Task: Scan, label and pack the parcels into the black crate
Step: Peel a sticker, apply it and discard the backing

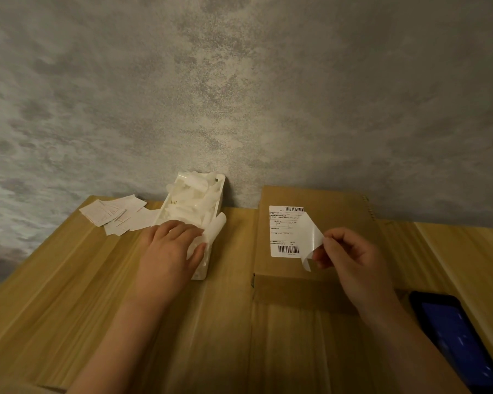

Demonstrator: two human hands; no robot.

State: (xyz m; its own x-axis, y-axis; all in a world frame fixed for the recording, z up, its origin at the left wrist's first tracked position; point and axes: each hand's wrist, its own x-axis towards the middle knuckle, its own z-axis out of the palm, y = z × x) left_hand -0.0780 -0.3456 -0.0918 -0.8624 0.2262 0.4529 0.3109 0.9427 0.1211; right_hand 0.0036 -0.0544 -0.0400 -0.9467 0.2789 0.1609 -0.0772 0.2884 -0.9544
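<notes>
A brown cardboard parcel lies on the wooden table, right of centre. A white shipping label with barcodes sits on its top. My right hand pinches a glossy backing sheet at the label's right edge; the sheet curls up off the box. My left hand rests with fingers spread on crumpled white backing paper in a white tray. The black crate is out of view.
Several loose white labels lie at the back left of the wooden table. A black phone with a blue screen lies at the lower right. A grey mottled wall stands right behind the table.
</notes>
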